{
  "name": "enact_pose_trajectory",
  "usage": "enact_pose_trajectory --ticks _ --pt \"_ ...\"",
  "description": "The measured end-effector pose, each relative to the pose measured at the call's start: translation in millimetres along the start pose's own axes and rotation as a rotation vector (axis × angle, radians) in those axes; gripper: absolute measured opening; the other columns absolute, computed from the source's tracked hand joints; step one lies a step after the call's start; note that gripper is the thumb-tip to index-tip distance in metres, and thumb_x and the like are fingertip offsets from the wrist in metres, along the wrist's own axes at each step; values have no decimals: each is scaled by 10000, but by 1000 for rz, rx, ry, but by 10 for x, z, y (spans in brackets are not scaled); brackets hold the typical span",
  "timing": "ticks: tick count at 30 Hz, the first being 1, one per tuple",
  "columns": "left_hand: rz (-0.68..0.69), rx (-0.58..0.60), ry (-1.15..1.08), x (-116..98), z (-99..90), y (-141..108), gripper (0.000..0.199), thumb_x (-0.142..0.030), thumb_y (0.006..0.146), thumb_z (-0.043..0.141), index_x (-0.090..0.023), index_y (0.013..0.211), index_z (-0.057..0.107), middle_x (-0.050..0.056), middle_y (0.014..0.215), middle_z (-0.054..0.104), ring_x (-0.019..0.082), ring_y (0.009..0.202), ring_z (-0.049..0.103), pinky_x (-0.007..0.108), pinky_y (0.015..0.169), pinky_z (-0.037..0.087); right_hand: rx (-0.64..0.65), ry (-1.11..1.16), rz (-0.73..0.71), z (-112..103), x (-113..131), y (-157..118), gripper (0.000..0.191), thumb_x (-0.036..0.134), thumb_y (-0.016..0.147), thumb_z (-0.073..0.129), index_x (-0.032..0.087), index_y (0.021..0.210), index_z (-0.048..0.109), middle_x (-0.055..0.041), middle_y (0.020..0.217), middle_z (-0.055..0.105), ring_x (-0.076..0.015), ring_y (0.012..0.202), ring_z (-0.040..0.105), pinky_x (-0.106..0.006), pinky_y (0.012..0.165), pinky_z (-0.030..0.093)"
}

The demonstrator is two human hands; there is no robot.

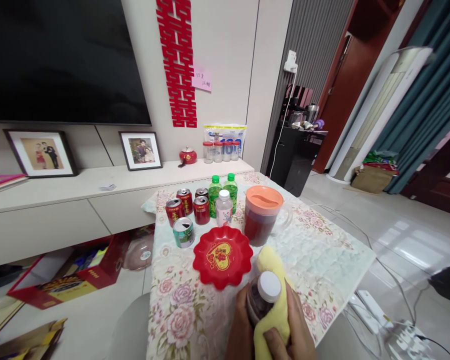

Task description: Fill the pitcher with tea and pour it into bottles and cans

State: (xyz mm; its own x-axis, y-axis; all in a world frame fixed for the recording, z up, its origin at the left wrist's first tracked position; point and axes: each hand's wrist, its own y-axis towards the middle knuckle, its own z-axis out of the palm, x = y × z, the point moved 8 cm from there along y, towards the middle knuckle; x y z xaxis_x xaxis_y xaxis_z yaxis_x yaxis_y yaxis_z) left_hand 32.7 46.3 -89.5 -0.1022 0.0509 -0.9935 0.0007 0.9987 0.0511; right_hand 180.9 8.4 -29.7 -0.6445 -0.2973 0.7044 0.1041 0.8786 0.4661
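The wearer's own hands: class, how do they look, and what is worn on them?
The left hand and right hand are both bare, with no gloves. No ring or bracelet can be made out, and no sleeve shows within the frame.

- Held bottle [255, 305]: lower body hidden by cloth [273, 317] and hands.
- Left hand [240, 317]: partly hidden behind the held bottle; cut off below.
- Right hand [296, 325]: cut off by the lower edge.
- Rear can [201, 192]: mostly hidden behind a red can [201, 212].
- Green bottles [214, 194]: partly hidden by a white-capped bottle [224, 210].
- Television [60, 60]: cut off above and at left.
- Pink note [201, 81]: handwriting too small to read with certainty.
- Curtain [435, 100]: cut off above and at right.
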Motion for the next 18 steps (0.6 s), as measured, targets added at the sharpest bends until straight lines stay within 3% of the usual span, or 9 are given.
enact_pose_trajectory --ticks 2,5,11,14,18 --pt "-35 50 -47 67 50 0 634 -391 984 666 -190 1568 522 195 1636 595 324 1492 606 437 1271 491 22 142 -3 32 -63 17 738 458 1114 475 289 1783 214 -148 1754 435 -430 1613 423 -550 1261 460" --pt "-54 143 -115 128 161 3 698 -345 979 674 -148 1612 457 227 1716 488 310 1560 536 414 1346 381 109 321 43 113 -188 -20 733 646 1096 404 284 1731 349 -151 1730 468 -420 1592 460 -515 1256 465" --pt "-62 171 -81 224 174 7 773 -400 952 695 -167 1645 445 194 1773 413 337 1627 447 409 1388 300 260 276 27 112 -329 -41 787 717 1051 475 276 1700 416 -159 1674 546 -408 1547 517 -519 1258 444" --pt "-43 215 -124 191 158 14 821 -387 928 716 -206 1671 417 172 1762 439 343 1624 452 408 1378 334 310 150 -22 17 -336 0 733 643 1008 620 272 1633 523 -167 1569 647 -414 1447 614 -516 1184 520" --pt "142 277 -149 0 121 36 938 -250 825 747 -224 1681 363 192 1766 409 393 1651 385 547 1400 257 245 0 -45 -125 -281 75 444 408 999 677 286 1425 689 -146 1314 779 -341 1203 748 -407 1018 615"
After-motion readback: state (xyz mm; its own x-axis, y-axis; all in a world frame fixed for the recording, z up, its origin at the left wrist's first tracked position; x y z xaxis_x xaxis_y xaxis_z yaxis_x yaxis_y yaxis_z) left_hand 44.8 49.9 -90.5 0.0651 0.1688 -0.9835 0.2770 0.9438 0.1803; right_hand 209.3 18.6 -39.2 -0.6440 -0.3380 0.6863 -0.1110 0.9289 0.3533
